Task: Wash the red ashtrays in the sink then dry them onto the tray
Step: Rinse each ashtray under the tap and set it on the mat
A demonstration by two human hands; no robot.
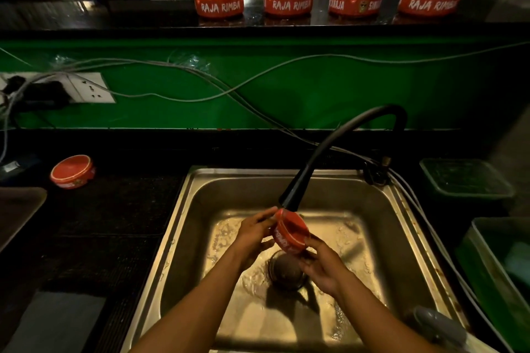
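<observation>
Your left hand and right hand share a grip on one red ashtray, fingers curled round its rim from either side. You hold it tilted on edge above the sink, directly beneath the black faucet nozzle, which touches or nearly touches the top of its rim. Water lies across the sink floor around the drain, which sits just under your hands.

The faucet hose arches up and over from its base at the sink's back right corner, crossing the space above the basin. Grey cables trail across the green wall behind, running from a wall socket on the left.

Count six red ashtrays in all: the one you hold, one upside-down ashtray on the dark table left of the sink, and four upright in a row on the raised ledge beyond the wall: first, second, third and fourth.

A dark tray edges in at far left, near the upturned ashtray. Two green bins, one behind the other, stand right of the sink.
</observation>
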